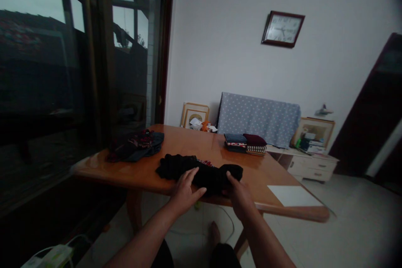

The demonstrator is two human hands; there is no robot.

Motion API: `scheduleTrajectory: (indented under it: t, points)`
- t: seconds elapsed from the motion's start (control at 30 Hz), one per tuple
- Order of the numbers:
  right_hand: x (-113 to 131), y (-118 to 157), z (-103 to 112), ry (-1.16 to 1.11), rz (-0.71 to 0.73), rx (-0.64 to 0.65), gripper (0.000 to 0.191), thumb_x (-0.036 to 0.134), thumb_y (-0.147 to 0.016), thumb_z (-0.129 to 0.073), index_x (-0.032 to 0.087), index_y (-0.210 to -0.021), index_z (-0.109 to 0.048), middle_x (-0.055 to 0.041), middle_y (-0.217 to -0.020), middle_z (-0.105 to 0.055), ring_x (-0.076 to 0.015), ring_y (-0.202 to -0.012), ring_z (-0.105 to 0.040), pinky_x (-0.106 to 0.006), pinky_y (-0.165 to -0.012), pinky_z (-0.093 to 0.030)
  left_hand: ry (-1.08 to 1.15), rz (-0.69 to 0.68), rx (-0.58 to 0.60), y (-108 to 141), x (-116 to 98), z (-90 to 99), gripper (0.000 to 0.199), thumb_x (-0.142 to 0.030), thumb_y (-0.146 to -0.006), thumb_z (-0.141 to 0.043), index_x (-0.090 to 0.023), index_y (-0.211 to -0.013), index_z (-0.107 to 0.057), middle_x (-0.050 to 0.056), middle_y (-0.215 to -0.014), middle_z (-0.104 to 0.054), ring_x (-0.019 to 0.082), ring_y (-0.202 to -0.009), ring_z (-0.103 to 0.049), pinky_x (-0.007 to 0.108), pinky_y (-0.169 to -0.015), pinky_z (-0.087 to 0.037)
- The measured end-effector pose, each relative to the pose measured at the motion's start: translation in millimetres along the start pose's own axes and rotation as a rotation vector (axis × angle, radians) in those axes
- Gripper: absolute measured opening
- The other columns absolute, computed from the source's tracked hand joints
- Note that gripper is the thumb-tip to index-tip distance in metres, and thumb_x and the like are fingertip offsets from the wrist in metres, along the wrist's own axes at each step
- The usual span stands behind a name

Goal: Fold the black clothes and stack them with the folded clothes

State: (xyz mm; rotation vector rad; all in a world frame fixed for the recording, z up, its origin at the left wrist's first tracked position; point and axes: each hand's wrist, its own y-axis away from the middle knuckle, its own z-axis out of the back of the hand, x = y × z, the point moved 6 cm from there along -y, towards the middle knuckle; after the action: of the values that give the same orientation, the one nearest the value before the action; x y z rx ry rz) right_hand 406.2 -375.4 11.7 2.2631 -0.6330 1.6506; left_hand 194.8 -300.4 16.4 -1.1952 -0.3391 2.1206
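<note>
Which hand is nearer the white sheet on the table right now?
Right. The right hand sits on the black garment, with the white sheet off to its right, not touching it. The left hand is also on the garment, farther left of the sheet.

We are counting two hands (185,192) (240,197), one wooden table (194,144) and three clothing piles (135,145) (199,173) (245,143). We are also seeing one wall clock (282,29) and, apparently, two picture frames (195,115) (314,132).
</note>
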Motion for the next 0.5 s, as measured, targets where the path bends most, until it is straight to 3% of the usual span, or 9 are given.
scheduleTrajectory:
  t: [0.17, 0.3, 0.43, 0.5]
  points:
    - [33.3, -14.7, 9.4, -0.278, 0.012, -0.045, 0.035, 0.044, -0.076, -0.079, 0.025, -0.104, -0.068, -0.0029, -0.105, -0.074, -0.0218, -0.096, -0.070, -0.035, -0.077, -0.060, -0.320, 0.094, 0.006, -8.9, 35.5, 0.2, 0.081, -0.037, -0.083, -0.066, -0.022, -0.155, -0.033, 0.013, -0.159, -0.037, 0.030, -0.145, -0.034, 0.044, -0.117, -0.029]
    - [46.1, -27.6, 15.4, -0.438, -0.013, -0.002, 0.029, 0.040, -0.080, -0.076, 0.025, -0.103, -0.068, -0.0013, -0.100, -0.075, -0.0189, -0.093, -0.070, -0.034, -0.080, -0.059, -0.543, 0.174, -0.115, -18.7, 45.5, 14.7, 0.075, -0.028, -0.081, -0.063, -0.023, -0.152, -0.037, 0.011, -0.159, -0.037, 0.032, -0.146, -0.030, 0.046, -0.115, -0.027]
    - [50.1, -38.8, 48.1, -0.442, 0.081, -0.089, 0.020, 0.038, -0.083, -0.069, 0.027, -0.100, -0.067, 0.0018, -0.098, -0.075, -0.0169, -0.092, -0.070, -0.032, -0.080, -0.058, -0.648, 0.275, -0.141, -21.7, 64.5, 30.6, 0.080, -0.017, -0.074, -0.059, -0.022, -0.151, -0.039, 0.011, -0.157, -0.040, 0.032, -0.144, -0.033, 0.048, -0.112, -0.030]
    - [48.1, -41.0, 68.2, -0.374, 0.162, -0.149, 0.018, 0.037, -0.083, -0.067, 0.028, -0.098, -0.065, 0.0023, -0.096, -0.074, -0.0172, -0.092, -0.069, -0.032, -0.081, -0.057, -0.656, 0.335, -0.140, -19.8, 76.3, 36.1, 0.071, -0.019, -0.077, -0.056, -0.022, -0.147, -0.045, 0.011, -0.154, -0.045, 0.033, -0.140, -0.038, 0.048, -0.109, -0.033]
